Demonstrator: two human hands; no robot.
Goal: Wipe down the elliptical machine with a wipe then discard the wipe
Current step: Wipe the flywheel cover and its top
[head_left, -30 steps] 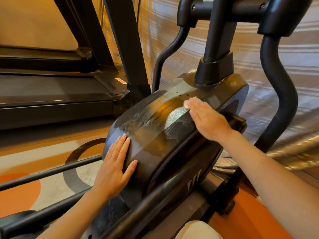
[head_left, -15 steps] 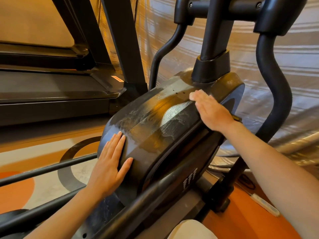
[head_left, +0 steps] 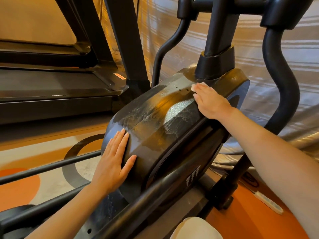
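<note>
Your right hand [head_left: 211, 102] has its fingers straight and together, pressing a white wipe [head_left: 196, 86] flat on the top of the elliptical's black flywheel housing [head_left: 155, 131], just below the collar of the centre post [head_left: 215, 66]; only the wipe's edge shows past your fingertips. Your left hand [head_left: 112, 163] lies flat, fingers extended and thumb spread, on the housing's lower left curve. Streaky wet patches cover the housing between your hands; treadmill [head_left: 51, 87] sits to the left.

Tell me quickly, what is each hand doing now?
Left hand: open, flat on the flywheel housing, holding nothing.
Right hand: open, fingers straight, pressing the wipe on the housing.
</note>
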